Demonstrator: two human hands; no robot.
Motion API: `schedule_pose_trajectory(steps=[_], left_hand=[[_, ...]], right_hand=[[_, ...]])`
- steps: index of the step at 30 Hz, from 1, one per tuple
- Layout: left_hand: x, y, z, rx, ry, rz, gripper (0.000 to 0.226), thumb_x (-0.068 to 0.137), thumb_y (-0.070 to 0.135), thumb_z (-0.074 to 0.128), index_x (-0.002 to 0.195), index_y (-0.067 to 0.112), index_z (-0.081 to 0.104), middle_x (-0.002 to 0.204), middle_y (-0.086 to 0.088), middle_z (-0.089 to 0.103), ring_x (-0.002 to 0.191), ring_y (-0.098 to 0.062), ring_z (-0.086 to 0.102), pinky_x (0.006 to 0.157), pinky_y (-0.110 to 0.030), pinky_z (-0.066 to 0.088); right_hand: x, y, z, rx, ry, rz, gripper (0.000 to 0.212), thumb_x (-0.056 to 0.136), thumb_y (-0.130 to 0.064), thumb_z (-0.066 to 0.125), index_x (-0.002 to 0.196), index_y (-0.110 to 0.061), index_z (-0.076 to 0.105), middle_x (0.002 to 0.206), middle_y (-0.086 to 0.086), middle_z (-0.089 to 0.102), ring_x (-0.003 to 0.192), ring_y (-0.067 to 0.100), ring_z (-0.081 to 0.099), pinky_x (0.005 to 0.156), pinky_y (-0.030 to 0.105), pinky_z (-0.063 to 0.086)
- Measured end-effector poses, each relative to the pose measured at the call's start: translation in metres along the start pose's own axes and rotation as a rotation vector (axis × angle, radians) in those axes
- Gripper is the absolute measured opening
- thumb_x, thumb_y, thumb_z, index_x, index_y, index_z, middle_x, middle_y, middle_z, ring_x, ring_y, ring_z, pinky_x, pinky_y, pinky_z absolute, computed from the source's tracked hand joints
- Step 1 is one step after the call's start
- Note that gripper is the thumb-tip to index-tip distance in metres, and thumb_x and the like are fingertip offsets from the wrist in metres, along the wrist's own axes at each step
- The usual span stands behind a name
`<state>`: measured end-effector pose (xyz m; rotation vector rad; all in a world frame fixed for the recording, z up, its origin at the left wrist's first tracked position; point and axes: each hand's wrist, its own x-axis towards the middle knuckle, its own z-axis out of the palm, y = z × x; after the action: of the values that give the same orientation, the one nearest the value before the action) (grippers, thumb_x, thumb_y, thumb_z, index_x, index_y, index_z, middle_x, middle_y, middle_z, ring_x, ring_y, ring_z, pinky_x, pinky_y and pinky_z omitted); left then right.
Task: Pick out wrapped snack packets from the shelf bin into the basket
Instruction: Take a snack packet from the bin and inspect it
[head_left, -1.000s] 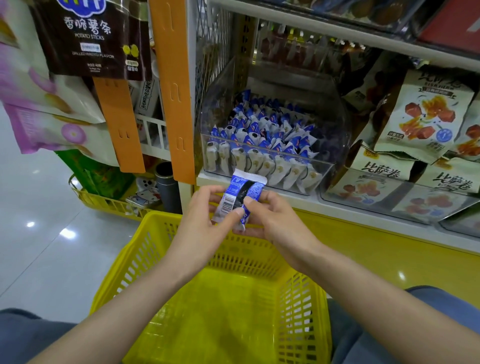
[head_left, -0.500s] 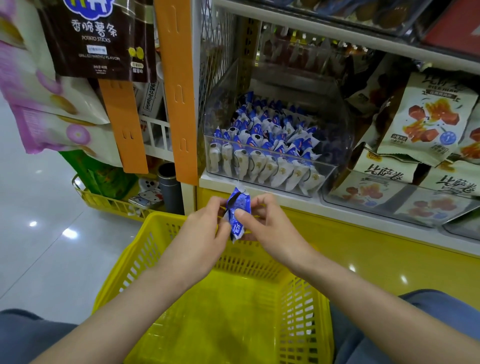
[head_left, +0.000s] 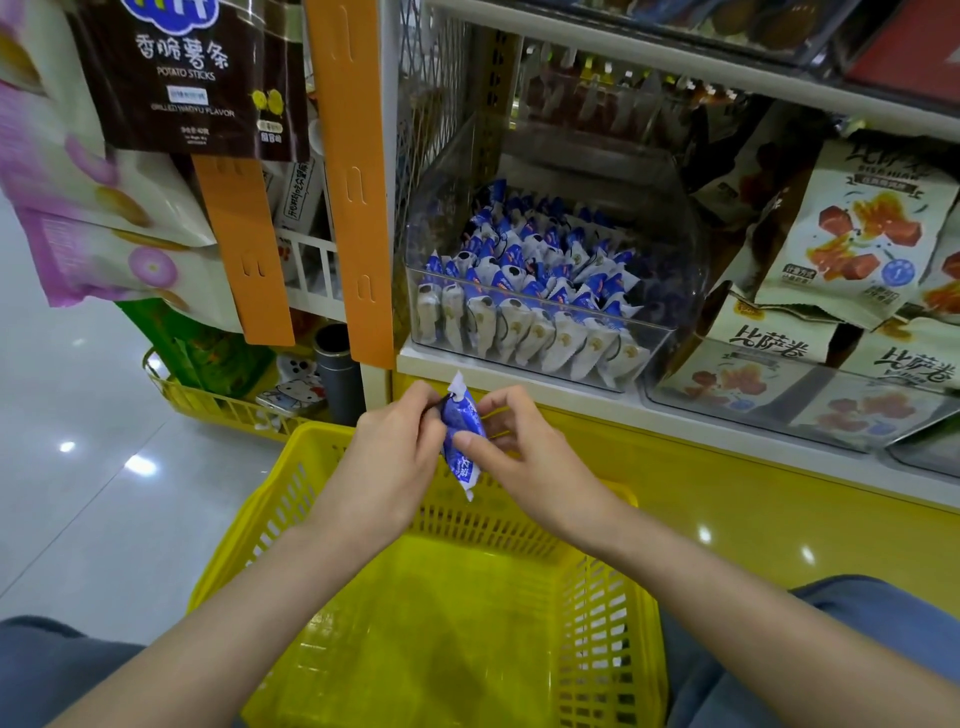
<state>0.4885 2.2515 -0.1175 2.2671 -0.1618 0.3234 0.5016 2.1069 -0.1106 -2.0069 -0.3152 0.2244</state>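
At centre frame, the left hand (head_left: 387, 457) and right hand (head_left: 524, 457) both pinched one blue snack packet (head_left: 461, 441) above the yellow basket (head_left: 613, 649), below the shelf bin (head_left: 670, 332). Best practice: lower it, then release both grips together.

The fingertips of the left hand (head_left: 387, 457) are tucked behind the blue packet (head_left: 464, 447), whose print is too small to read. Below both hands, the yellow basket (head_left: 613, 634) runs off the bottom edge, and its far rim is partly hidden behind the right hand (head_left: 530, 462). Above the left hand, the brown potato-sticks bag (head_left: 192, 78) is cut by the top edge.
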Motion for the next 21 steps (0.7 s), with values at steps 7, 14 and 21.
schedule_pose_trajectory(steps=[7, 14, 21], left_hand=[[-0.005, 0.001, 0.004, -0.094, -0.148, -0.028, 0.011, 0.092, 0.025, 0.048, 0.101, 0.022, 0.053, 0.082, 0.008, 0.061, 0.077, -0.002, 0.056, 0.064, -0.015, 0.044], [-0.004, 0.014, 0.002, -0.646, -0.201, -0.317, 0.021, 0.093, 0.031, 0.048, 0.105, 0.017, 0.057, 0.089, 0.004, 0.068, 0.080, -0.008, 0.065, 0.070, -0.029, 0.056], [0.004, 0.010, 0.002, -0.640, -0.016, -0.394, 0.023, 0.098, 0.022, 0.042, 0.084, 0.031, 0.059, 0.084, 0.002, 0.067, 0.076, -0.007, 0.066, 0.071, -0.030, 0.055]], right_hand=[[0.003, 0.003, -0.004, 0.217, 0.007, 0.159, 0.014, 0.094, -0.028, 0.049, 0.102, -0.017, 0.044, 0.103, 0.015, 0.064, 0.078, 0.013, 0.062, 0.065, 0.029, 0.056], [0.002, -0.001, -0.011, -0.117, 0.144, 0.048, 0.045, 0.078, -0.045, 0.062, 0.112, -0.021, 0.042, 0.098, -0.010, 0.058, 0.074, 0.006, 0.059, 0.066, 0.029, 0.053], [0.001, -0.003, 0.003, -0.281, 0.116, -0.127, 0.069, 0.066, -0.053, 0.070, 0.123, -0.028, 0.041, 0.113, -0.015, 0.054, 0.099, 0.004, 0.051, 0.077, 0.015, 0.041]])
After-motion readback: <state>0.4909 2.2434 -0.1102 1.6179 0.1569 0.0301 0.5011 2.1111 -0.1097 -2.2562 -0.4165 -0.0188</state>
